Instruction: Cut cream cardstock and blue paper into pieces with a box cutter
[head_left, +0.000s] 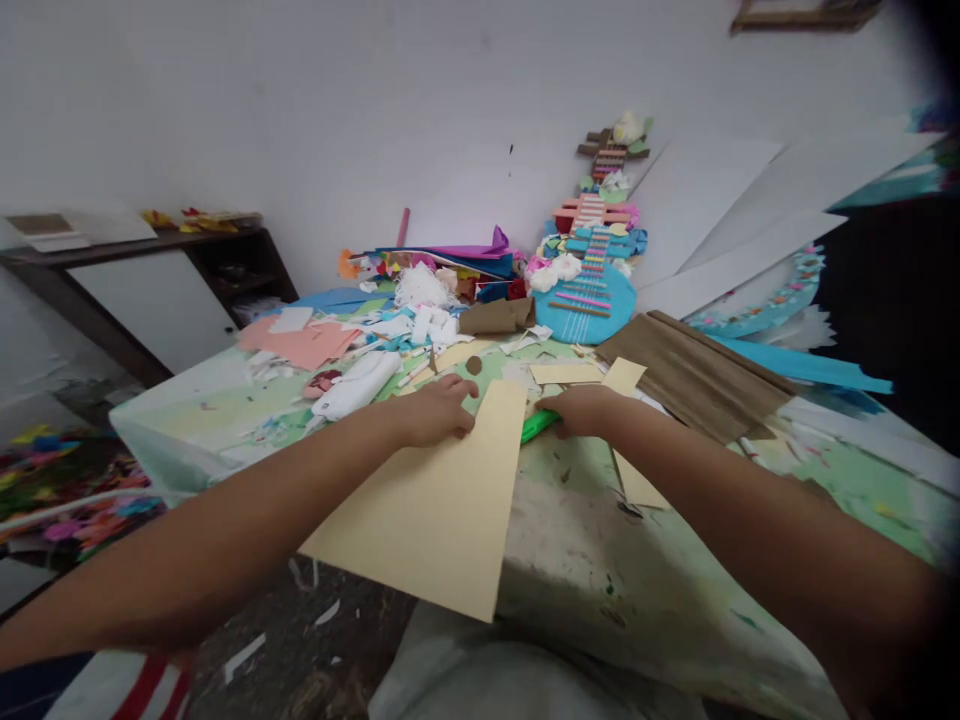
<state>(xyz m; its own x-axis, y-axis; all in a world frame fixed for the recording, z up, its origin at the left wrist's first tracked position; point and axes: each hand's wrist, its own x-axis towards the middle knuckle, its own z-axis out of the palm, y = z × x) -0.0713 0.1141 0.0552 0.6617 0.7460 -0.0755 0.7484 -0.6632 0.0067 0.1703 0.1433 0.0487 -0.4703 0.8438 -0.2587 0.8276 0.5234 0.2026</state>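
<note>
A large cream sheet [442, 510] lies at the table's near edge, its lower end sticking out past it. My left hand [439, 410] rests on the sheet's upper part, fingers apart and bent. Just right of the sheet, my right hand [577, 410] is closed round a bright green tool [538, 425], its tip beside the sheet's right edge. Cream strips [566, 374] lie beyond and beside my right hand, one [637, 482] below its wrist. A small brown disc [473, 365] sits beyond my left hand.
A white glue gun [356, 385] lies left among paper scraps. Brown crepe paper [694, 370] is at the right, and a blue paper guitar [585, 300] leans on the wall. A dark cabinet [135, 240] stands left. Colourful flowers [90, 520] lie low at the left.
</note>
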